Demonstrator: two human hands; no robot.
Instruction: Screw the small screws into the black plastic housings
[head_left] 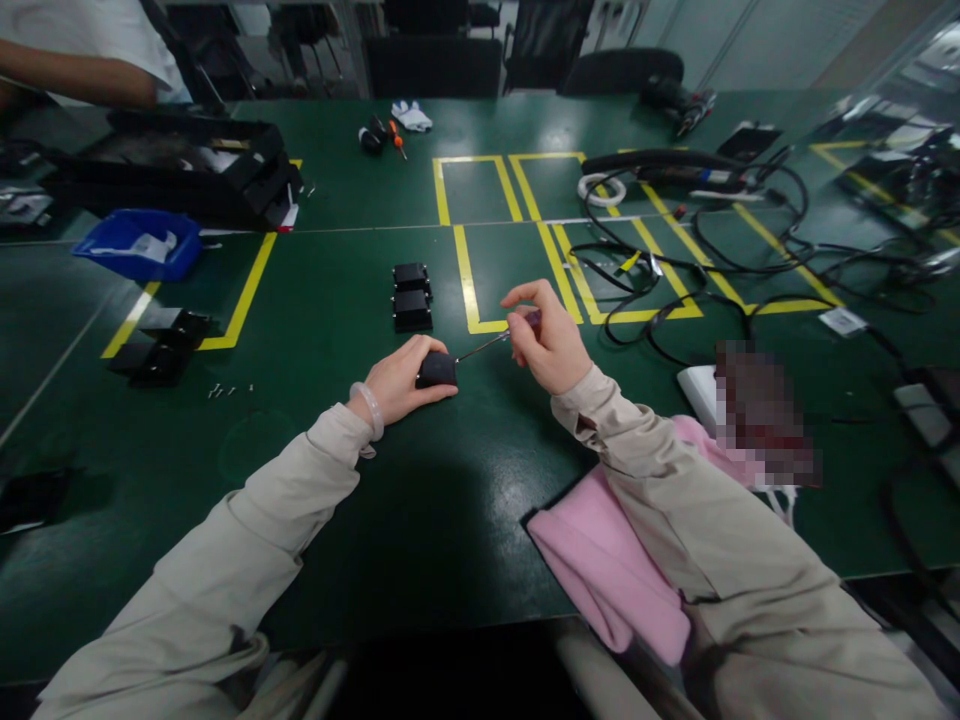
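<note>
My left hand (pixel 401 382) is closed round a small black box (pixel 437 371) on the green table, thumb on the near side and fingers on the far side. In my right hand (pixel 551 338) is a screwdriver (pixel 484 347) with a thin metal shaft and a dark handle mostly hidden by the fingers. Its tip meets the right side of the box, at a small shiny spot. Just beyond my left hand stand two more black boxes (pixel 412 308), one behind the other. Several small screws (pixel 222 391) lie to the left.
Black parts (pixel 159 350) and a blue bin (pixel 139 245) stand left, before a black crate (pixel 180 165). Black cables (pixel 694 225) tangle at the right. A pink cloth (pixel 611 560) lies under my right forearm. A person's arm (pixel 75 72) shows at the far left.
</note>
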